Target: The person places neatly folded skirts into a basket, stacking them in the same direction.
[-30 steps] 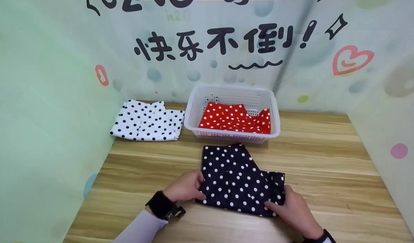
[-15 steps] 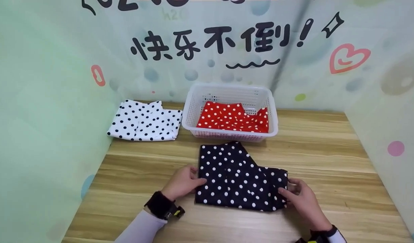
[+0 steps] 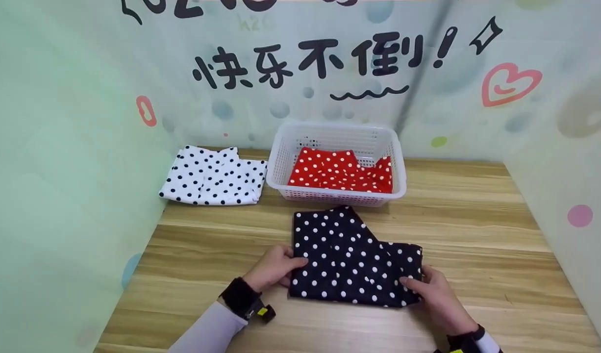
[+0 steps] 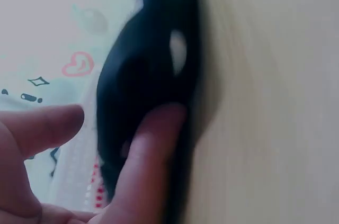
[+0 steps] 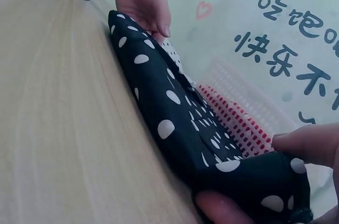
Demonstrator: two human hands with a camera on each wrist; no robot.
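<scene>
A folded black garment with white dots (image 3: 347, 264) lies in front of the basket, its upper right side cut away in a slanting notch. At its left edge my left hand (image 3: 273, 266) pinches the cloth, thumb on top and the other fingers at the side and beneath. My right hand (image 3: 442, 296) grips the lower right end the same way. From the right wrist, the black garment (image 5: 175, 107) shows as a thick layered fold whose near end sits between thumb and finger. Up close in the left wrist view, a finger (image 4: 153, 155) presses against the dark cloth.
Behind the black garment stands a white plastic basket (image 3: 337, 196) holding a folded red garment with white dots (image 3: 330, 169). To its left a folded white garment with black dots (image 3: 214, 176) lies on the wooden table (image 3: 477, 235). Printed curtains (image 3: 60, 147) enclose the table.
My right hand has shifted slightly outward, and the garment's right end has spread further right. The left thumb has moved farther onto the cloth. The basket and other garments stay put.
</scene>
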